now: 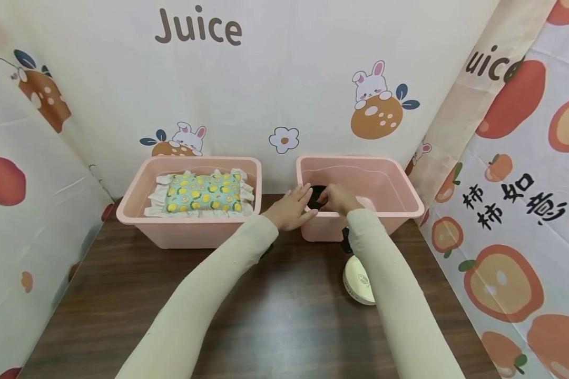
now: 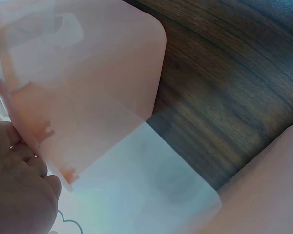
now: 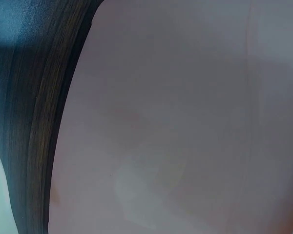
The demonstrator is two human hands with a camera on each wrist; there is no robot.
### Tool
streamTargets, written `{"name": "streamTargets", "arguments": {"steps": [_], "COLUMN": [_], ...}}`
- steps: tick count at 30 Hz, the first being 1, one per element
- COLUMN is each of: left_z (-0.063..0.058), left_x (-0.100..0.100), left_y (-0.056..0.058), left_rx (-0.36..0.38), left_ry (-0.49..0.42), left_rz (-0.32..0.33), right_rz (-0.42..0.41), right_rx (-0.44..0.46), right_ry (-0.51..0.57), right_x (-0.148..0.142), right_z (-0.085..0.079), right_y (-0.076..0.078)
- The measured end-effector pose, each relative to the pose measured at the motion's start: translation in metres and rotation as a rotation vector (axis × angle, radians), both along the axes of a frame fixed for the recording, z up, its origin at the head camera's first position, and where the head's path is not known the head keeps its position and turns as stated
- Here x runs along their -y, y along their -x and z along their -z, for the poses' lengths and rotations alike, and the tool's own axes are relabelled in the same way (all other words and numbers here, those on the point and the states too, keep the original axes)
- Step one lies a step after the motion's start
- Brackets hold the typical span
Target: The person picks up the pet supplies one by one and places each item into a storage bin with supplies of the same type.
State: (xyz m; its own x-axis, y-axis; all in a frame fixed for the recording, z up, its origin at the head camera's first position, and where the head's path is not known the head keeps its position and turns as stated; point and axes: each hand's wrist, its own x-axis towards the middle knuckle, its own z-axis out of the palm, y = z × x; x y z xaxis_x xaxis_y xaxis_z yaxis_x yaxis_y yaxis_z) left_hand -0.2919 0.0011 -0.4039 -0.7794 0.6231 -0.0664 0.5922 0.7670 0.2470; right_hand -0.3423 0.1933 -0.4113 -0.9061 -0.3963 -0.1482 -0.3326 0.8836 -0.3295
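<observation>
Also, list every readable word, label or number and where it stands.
"Juice": back cloth.
"uice", first letter not visible: cloth strip at right.
"柿柿如意": right-hand cloth.
Round cream container: lettering too small to read.
No readable numbers; wrist views show no text.

Two tubs (image 1: 384,184) — one cushion (image 1: 201,193), one black object (image 1: 318,190), one cream object (image 1: 357,281)

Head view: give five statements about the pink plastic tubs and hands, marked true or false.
A ruffled lemon-print fabric cushion lies in the left pink tub. True.
The left hand touches the rim of the right pink tub. True.
The right hand reaches into the left tub. False: into the right one.
A round cream container is in the right tub. False: it is on the dark wooden table.
The right hand touches a black object. True.
</observation>
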Motion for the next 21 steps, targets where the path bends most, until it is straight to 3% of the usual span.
{"name": "streamTargets", "arguments": {"steps": [21], "left_z": [-0.0005], "left_x": [0.0007], "left_y": [-0.0003], "left_rx": [0.0], "left_ry": [-0.011], "left_rz": [0.011], "right_rz": [-0.061], "right_rx": [0.022], "right_ry": [0.038], "right_x": [0.0005], "right_z": [0.0076], "right_y": [0.0075]}}
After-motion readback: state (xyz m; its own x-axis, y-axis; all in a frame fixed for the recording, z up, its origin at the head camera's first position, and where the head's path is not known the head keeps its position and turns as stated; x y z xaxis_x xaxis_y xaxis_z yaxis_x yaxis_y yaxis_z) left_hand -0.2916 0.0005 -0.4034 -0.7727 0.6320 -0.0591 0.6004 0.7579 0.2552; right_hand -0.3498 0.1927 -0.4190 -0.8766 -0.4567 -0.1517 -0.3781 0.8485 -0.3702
